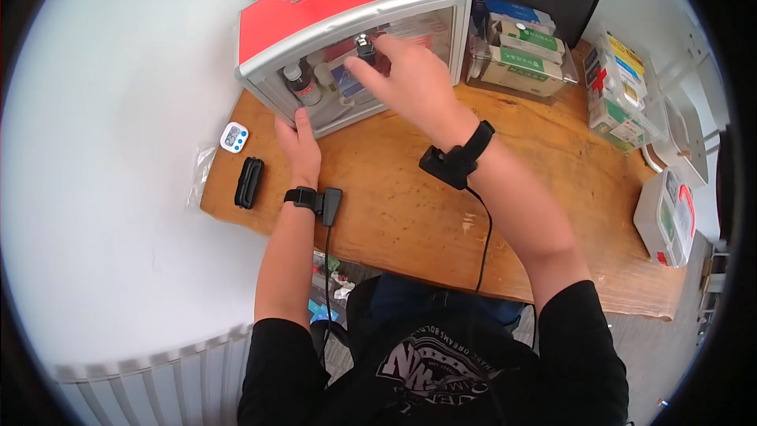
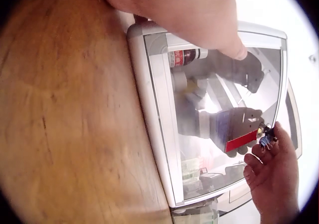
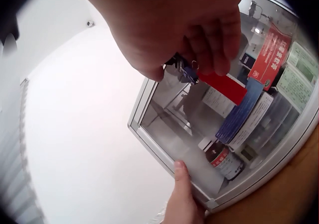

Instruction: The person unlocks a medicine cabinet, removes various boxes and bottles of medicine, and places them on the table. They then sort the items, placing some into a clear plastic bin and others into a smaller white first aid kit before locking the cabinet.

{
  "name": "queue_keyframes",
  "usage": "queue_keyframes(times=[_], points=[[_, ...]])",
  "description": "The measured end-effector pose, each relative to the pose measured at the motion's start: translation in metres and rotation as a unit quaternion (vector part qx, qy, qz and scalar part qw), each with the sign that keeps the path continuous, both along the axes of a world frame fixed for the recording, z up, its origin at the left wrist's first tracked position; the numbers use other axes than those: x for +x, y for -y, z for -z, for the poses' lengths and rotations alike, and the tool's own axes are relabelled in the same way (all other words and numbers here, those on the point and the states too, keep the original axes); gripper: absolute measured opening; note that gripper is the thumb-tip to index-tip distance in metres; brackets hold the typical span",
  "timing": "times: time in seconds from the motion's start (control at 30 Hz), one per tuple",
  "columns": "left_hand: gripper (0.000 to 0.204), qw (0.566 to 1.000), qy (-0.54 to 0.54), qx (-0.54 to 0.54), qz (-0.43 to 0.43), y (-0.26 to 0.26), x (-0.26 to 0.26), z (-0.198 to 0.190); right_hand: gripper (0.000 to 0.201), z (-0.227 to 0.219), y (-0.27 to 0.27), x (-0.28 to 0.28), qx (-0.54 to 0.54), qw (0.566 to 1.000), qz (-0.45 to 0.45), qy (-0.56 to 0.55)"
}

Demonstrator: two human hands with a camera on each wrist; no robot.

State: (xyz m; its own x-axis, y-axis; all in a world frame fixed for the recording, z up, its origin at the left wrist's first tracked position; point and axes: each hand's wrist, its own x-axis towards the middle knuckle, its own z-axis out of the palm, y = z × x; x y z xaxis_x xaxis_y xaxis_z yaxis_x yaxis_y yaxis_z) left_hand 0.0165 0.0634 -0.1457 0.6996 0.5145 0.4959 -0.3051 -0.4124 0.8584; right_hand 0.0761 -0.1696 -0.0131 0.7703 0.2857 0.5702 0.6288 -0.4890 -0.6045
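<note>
A red case [image 1: 327, 0] with a silver frame and a clear front stands at the back left of the table, bottles and boxes visible inside. My left hand [image 1: 301, 150] grips its lower left edge, thumb on the front frame, the other fingers mostly hidden. At the upper part of the clear front, my right hand [image 1: 414, 79] holds a small bunch of keys [image 3: 185, 72] between thumb and curled fingers. A red tag [image 3: 224, 88] lies beside the keys against the front. In the left wrist view the keys [image 2: 266, 138] are near the frame's edge.
Right of the case is a clear bin [image 1: 516, 87] with green and white boxes. Farther right are another packed container [image 1: 623, 110] and a white box [image 1: 665, 221]. A white timer [image 1: 234, 137] and a black object [image 1: 249, 182] lie at the table's left end.
</note>
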Motion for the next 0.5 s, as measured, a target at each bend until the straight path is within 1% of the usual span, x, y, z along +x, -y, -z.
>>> queue_keyframes(times=[0.03, 0.07, 0.1, 0.13, 0.2, 0.23, 0.3, 0.33, 0.4, 0.43, 0.5], points=[[0.043, 1.0, 0.006, 0.0, 0.002, 0.0, 0.0, -0.001, 0.04, -0.001, -0.001, -0.002, 0.002, 1.0, 0.004, 0.0], [0.043, 1.0, 0.006, 0.002, 0.005, 0.001, -0.001, -0.002, 0.039, -0.003, -0.003, -0.003, 0.02, 0.999, -0.004, -0.032], [0.044, 1.0, 0.006, 0.014, -0.006, 0.001, -0.001, -0.002, 0.038, -0.005, -0.003, -0.004, 0.039, 0.997, -0.013, -0.064], [0.046, 1.0, 0.006, 0.026, -0.017, 0.001, -0.001, -0.002, 0.038, -0.003, -0.005, -0.005, 0.041, 0.997, -0.011, -0.063], [0.047, 0.999, 0.001, 0.037, -0.023, -0.002, 0.0, 0.001, 0.033, 0.001, -0.008, -0.005, 0.01, 0.999, 0.035, 0.039], [0.047, 0.998, -0.005, 0.045, -0.032, -0.003, 0.0, 0.002, 0.033, 0.0, -0.007, -0.005, 0.01, 0.998, 0.035, 0.041], [0.048, 0.999, -0.006, 0.044, -0.029, -0.004, 0.0, 0.004, 0.02, -0.003, -0.003, -0.006, -0.084, 0.985, 0.061, 0.141], [0.049, 0.999, -0.008, 0.042, -0.026, -0.004, 0.0, 0.003, 0.02, -0.002, -0.003, -0.004, -0.084, 0.984, 0.062, 0.142], [0.05, 0.999, 0.003, 0.048, -0.025, -0.002, 0.001, 0.002, 0.01, 0.0, -0.003, 0.002, -0.143, 0.956, 0.086, 0.24], [0.05, 0.998, 0.011, 0.054, -0.026, -0.001, 0.002, 0.001, 0.01, -0.001, -0.001, 0.002, -0.142, 0.956, 0.088, 0.241], [0.051, 0.998, 0.004, 0.059, -0.035, -0.003, 0.003, 0.004, 0.012, -0.004, 0.003, 0.001, -0.193, 0.939, 0.087, 0.273]])
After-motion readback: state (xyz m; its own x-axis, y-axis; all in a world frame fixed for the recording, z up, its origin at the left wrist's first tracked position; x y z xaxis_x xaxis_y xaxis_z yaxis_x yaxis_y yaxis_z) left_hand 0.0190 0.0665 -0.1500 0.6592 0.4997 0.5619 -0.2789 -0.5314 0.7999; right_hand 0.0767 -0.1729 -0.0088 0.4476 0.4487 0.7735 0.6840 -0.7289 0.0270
